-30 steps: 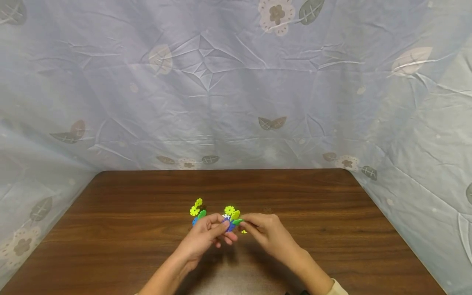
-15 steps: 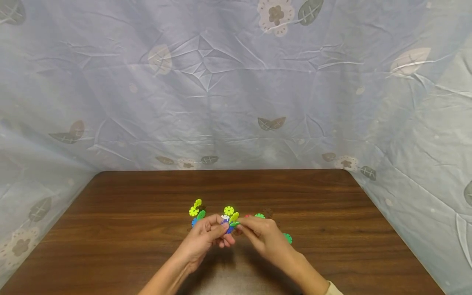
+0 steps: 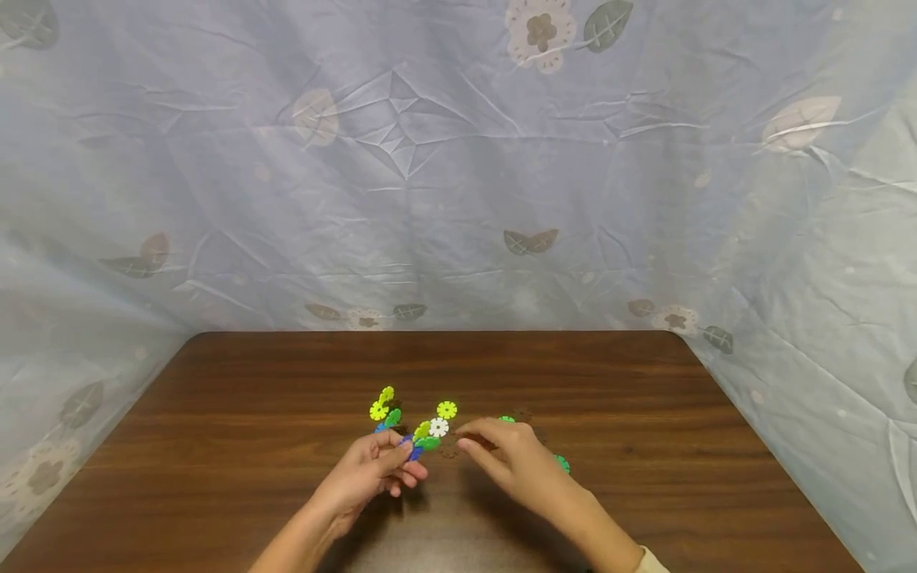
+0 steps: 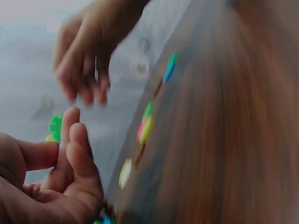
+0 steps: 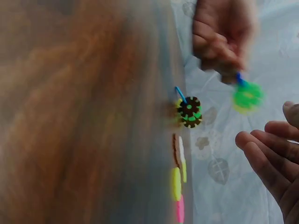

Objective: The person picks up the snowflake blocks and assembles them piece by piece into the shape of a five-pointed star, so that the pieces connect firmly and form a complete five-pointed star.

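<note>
In the head view my left hand (image 3: 365, 471) pinches a small joined piece of notched plastic discs between thumb and fingers. A blue disc (image 3: 415, 454) sits at the grip, with a green disc (image 3: 430, 443) and a yellow-green disc (image 3: 422, 431) fanning out to the right. My right hand (image 3: 528, 465) hovers beside it, fingers loosely bent and apart, nothing between them. The right wrist view shows the green disc (image 5: 247, 97) hanging off the blue one below my left hand (image 5: 222, 42). Fingers hide most of the blue disc in the left wrist view.
A white disc (image 3: 438, 428) and a yellow disc (image 3: 447, 410) lie on the brown wooden table (image 3: 286, 374) beyond the hands. Another joined group with yellow discs (image 3: 378, 410) stands to the left. A green disc (image 3: 562, 464) shows past my right wrist. Patterned cloth (image 3: 458, 199) surrounds the table.
My left hand has shifted left with the joined discs. My right fingertips, earlier at the green disc, are now apart from it. The white disc has come into fuller view.
</note>
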Tool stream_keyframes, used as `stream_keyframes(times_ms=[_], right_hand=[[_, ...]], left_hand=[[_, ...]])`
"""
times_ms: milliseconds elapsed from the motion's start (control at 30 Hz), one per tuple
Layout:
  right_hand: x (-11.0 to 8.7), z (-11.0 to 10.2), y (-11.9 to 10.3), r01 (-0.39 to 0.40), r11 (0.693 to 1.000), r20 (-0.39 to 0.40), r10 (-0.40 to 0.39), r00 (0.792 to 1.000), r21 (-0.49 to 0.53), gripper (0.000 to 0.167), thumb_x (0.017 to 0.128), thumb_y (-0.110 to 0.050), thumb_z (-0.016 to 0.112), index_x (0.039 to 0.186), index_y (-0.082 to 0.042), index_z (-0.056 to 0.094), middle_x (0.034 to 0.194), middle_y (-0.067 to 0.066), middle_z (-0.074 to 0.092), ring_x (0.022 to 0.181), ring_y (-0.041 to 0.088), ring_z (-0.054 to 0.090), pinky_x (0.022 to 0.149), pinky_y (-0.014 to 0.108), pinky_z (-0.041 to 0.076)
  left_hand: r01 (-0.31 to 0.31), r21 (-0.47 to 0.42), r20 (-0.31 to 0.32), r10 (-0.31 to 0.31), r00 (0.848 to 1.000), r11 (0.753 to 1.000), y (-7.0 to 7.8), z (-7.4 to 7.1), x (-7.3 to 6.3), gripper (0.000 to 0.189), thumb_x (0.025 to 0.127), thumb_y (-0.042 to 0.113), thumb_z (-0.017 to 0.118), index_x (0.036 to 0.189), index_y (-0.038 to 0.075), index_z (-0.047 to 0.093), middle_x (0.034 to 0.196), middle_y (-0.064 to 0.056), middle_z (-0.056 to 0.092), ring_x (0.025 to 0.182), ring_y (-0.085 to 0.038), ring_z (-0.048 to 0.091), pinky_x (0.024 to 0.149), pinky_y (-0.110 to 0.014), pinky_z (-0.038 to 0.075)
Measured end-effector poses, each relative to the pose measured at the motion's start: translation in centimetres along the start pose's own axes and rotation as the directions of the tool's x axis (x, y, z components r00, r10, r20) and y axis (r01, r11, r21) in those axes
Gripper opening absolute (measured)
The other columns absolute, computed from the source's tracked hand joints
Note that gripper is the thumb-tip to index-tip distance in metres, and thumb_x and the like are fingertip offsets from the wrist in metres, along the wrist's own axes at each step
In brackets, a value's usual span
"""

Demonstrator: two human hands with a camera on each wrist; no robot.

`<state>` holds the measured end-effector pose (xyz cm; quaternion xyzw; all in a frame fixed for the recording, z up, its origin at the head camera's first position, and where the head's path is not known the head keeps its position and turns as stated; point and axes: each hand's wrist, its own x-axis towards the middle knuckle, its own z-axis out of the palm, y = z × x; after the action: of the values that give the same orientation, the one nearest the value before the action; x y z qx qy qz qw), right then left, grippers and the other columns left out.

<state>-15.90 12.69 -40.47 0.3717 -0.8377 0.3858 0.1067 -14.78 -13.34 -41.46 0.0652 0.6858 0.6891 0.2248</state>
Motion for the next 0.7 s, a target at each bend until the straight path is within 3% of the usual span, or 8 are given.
stream_keyframes(times_ms=[133,267,500,700], right_hand=[[0.1,-0.5,0.2,0.002,1.000,-0.015,-0.002,1.000,-0.009,0.017,0.107,-0.019,0.061,0.113,-0.011,0.074,0.107,0.003,0.080,0.095,0.007,0.075,0.082,0.021,0.063],[0.1,-0.6,0.5,0.033,0.999,0.002,-0.033,0.999,-0.028,0.016,0.107,-0.018,0.060,0.111,-0.010,0.074,0.106,0.004,0.080,0.096,0.009,0.074,0.083,0.021,0.063],[0.0,-0.8,0.8,0.035,0.999,0.026,-0.034,0.999,-0.030,0.016,0.108,-0.018,0.059,0.111,-0.010,0.074,0.105,0.004,0.079,0.097,0.009,0.074,0.082,0.021,0.063],[0.0,-0.8,0.7,0.020,1.000,0.039,-0.019,0.999,-0.017,0.017,0.108,-0.018,0.059,0.110,-0.011,0.074,0.107,0.004,0.079,0.099,0.010,0.074,0.082,0.020,0.063]], left_hand=[[0.055,0.107,-0.058,-0.049,0.997,0.993,-0.7,-2.0,-0.1,0.022,0.111,0.025,0.052,0.105,0.004,0.056,0.089,0.003,0.078,0.076,-0.009,0.067,0.061,-0.020,0.047],[0.084,0.199,-0.088,-0.067,0.994,0.976,-1.1,-3.1,-0.1,0.023,0.111,0.024,0.051,0.104,0.003,0.056,0.088,0.002,0.079,0.070,-0.010,0.065,0.056,-0.020,0.040],[0.103,0.236,-0.098,-0.082,0.992,0.966,-1.1,-3.7,0.1,0.022,0.109,0.017,0.051,0.111,-0.005,0.055,0.085,-0.002,0.079,0.061,-0.007,0.055,0.046,-0.015,0.031],[0.121,0.244,-0.122,-0.093,0.988,0.962,-1.2,-3.7,0.1,0.025,0.109,0.017,0.054,0.117,-0.007,0.048,0.082,-0.005,0.079,0.056,-0.008,0.057,0.043,-0.016,0.029]])
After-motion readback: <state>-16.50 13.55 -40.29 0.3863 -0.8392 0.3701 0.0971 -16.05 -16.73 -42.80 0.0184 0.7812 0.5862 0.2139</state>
